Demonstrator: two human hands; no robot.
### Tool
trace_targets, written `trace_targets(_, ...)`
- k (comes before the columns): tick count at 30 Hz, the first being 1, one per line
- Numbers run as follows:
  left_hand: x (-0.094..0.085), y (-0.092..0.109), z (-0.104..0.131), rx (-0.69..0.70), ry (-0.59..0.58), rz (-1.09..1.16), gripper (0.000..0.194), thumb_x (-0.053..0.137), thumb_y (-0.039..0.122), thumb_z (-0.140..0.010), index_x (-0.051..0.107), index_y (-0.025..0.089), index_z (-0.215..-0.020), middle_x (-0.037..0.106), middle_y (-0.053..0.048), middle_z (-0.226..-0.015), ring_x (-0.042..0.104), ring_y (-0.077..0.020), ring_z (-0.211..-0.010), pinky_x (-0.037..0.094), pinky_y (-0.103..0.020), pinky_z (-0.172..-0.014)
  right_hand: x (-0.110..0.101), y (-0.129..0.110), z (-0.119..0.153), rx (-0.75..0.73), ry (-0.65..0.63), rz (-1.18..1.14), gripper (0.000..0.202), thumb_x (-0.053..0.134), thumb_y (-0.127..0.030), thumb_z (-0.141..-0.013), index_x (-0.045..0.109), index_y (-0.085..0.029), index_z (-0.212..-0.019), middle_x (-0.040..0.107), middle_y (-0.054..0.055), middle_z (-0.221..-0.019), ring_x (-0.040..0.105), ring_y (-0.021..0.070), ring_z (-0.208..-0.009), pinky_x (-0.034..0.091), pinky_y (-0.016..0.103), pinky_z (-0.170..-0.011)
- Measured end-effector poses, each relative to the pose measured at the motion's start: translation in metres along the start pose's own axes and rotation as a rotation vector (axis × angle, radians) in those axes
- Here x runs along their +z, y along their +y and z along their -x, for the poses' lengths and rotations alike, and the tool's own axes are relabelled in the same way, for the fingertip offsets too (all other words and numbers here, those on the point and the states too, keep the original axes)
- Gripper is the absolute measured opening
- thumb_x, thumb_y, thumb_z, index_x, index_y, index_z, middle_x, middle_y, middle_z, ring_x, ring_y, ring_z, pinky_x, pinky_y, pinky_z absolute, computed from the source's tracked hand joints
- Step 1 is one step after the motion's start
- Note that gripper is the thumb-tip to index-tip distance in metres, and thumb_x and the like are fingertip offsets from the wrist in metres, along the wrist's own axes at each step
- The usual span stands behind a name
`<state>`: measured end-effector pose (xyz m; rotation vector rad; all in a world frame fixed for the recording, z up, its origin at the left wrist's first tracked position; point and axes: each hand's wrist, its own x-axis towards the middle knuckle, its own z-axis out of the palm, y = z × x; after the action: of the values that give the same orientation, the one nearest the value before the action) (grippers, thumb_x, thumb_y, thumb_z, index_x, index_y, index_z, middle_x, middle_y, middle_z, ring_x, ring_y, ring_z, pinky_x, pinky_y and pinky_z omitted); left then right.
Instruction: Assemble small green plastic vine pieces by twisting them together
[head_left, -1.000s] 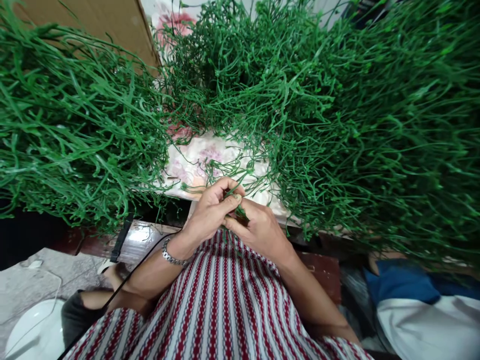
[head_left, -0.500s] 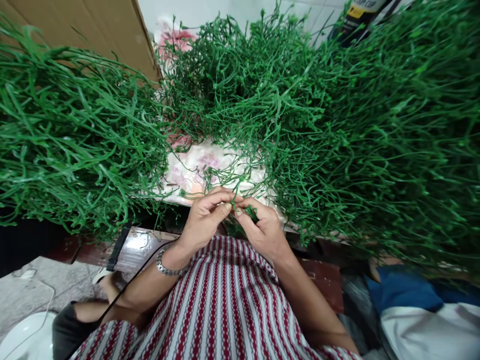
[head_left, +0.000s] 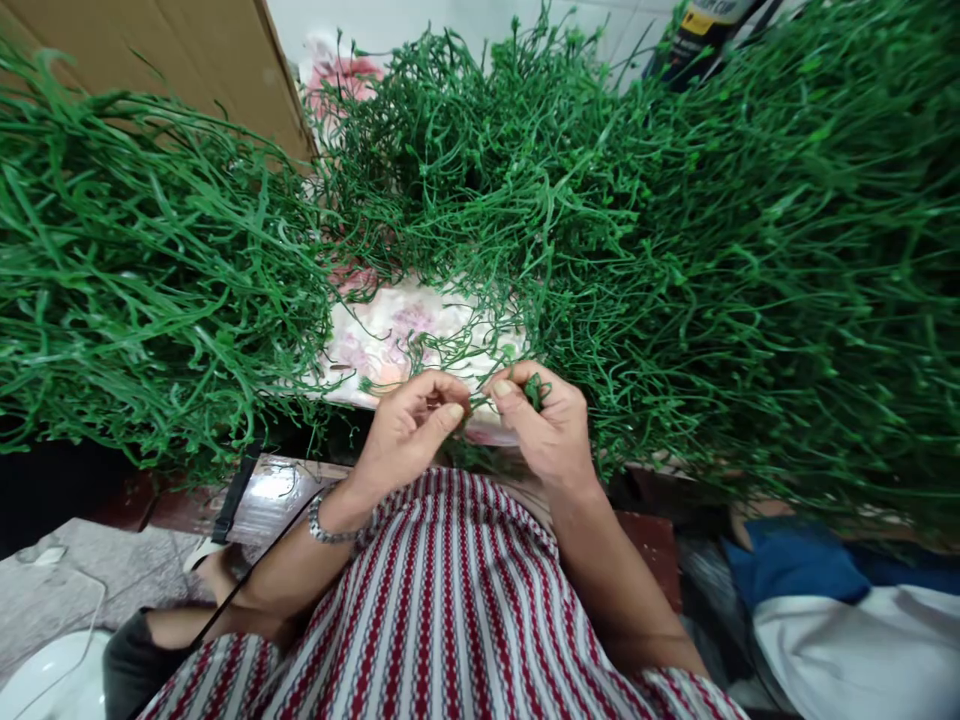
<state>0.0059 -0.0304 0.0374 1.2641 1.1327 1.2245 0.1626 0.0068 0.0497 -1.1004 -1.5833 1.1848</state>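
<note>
Thumb and fingers pinched together, my left hand grips one end of a thin green stem. My right hand, a short gap away, pinches the same stem. Small dark green leaf-like pieces poke out between its curled fingers. Both hands are just above the front edge of a flower-patterned cloth, on which loose green stems lie. The stems look like artificial plant parts. What else sits inside the right hand is hidden.
Large heaps of green stems rise at the left, the back and the right. A cardboard box stands behind the left heap. At the back right is a dark container with a yellow band. Another person's leg shows lower left.
My hands have moved apart; the right one shifted right and slightly up, with the green pieces in it. My left hand stays nearly in place. The view has shifted slightly.
</note>
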Motion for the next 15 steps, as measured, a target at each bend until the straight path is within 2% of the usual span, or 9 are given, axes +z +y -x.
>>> trace_targets(2,-0.005,-0.004,0.001,-0.069,-0.036,0.073,0.016,0.059,0.029,-0.079,0.063,0.015,-0.086,0.063,-0.003,-0.076,0.057,-0.0121,-0.067,0.045,-0.022,-0.062,-0.002,0.003,-0.003,0.008,-0.013,-0.095,0.022,0.056,-0.037,-0.083,0.056,-0.017,-0.074,0.04,-0.006,-0.054,0.034,0.0056,-0.046,0.031,0.02,-0.046)
trace_targets(5,-0.009,-0.008,0.004,-0.116,-0.06,0.061,0.016,0.062,0.03,-0.077,0.066,0.015,-0.082,0.064,-0.004,-0.075,0.057,-0.0133,-0.066,0.044,-0.023,-0.061,-0.003,0.007,-0.008,0.007,-0.061,-0.231,0.021,0.057,-0.038,-0.083,0.057,-0.018,-0.078,0.037,-0.007,-0.052,0.031,0.0052,-0.043,0.028,0.02,-0.043)
trace_targets(7,-0.009,-0.004,0.007,-0.059,-0.045,0.006,0.012,0.062,0.027,-0.077,0.066,0.015,-0.077,0.063,-0.004,-0.072,0.057,-0.0141,-0.066,0.044,-0.024,-0.062,-0.001,0.004,-0.01,-0.007,-0.082,-0.271,0.022,0.057,-0.04,-0.083,0.057,-0.018,-0.08,0.037,-0.006,-0.052,0.03,0.0053,-0.042,0.027,0.02,-0.041)
trace_targets(9,-0.008,0.004,0.008,0.053,-0.007,-0.074,0.01,0.06,0.024,-0.078,0.065,0.016,-0.074,0.062,-0.004,-0.07,0.056,-0.0145,-0.066,0.044,-0.025,-0.063,0.001,-0.004,-0.013,-0.055,-0.085,-0.25,0.026,0.057,-0.044,-0.082,0.058,-0.018,-0.081,0.04,-0.005,-0.054,0.033,0.006,-0.043,0.03,0.021,-0.041)
trace_targets(12,-0.008,0.018,0.005,0.248,0.07,-0.193,0.008,0.059,0.016,-0.077,0.065,0.017,-0.072,0.063,-0.004,-0.071,0.057,-0.0149,-0.069,0.044,-0.026,-0.066,0.005,-0.02,-0.018,-0.211,-0.074,-0.127,0.031,0.054,-0.05,-0.082,0.06,-0.019,-0.081,0.05,0.0,-0.063,0.044,0.0082,-0.049,0.039,0.023,-0.046)
trace_targets(14,-0.008,0.02,0.0,0.286,0.108,-0.219,0.007,0.06,0.014,-0.075,0.065,0.017,-0.071,0.062,-0.003,-0.071,0.056,-0.014,-0.068,0.044,-0.026,-0.066,0.006,-0.027,-0.025,-0.287,-0.075,-0.019,0.031,0.052,-0.048,-0.084,0.063,-0.019,-0.084,0.055,0.001,-0.067,0.049,0.0095,-0.052,0.042,0.024,-0.05)
trace_targets(15,-0.008,0.018,-0.003,0.249,0.119,-0.186,0.007,0.061,0.015,-0.075,0.064,0.017,-0.069,0.061,-0.002,-0.069,0.055,-0.0127,-0.064,0.045,-0.025,-0.062,0.007,-0.028,-0.029,-0.293,-0.073,0.041,0.03,0.05,-0.046,-0.086,0.064,-0.019,-0.089,0.056,0.001,-0.067,0.05,0.0097,-0.053,0.042,0.024,-0.051)
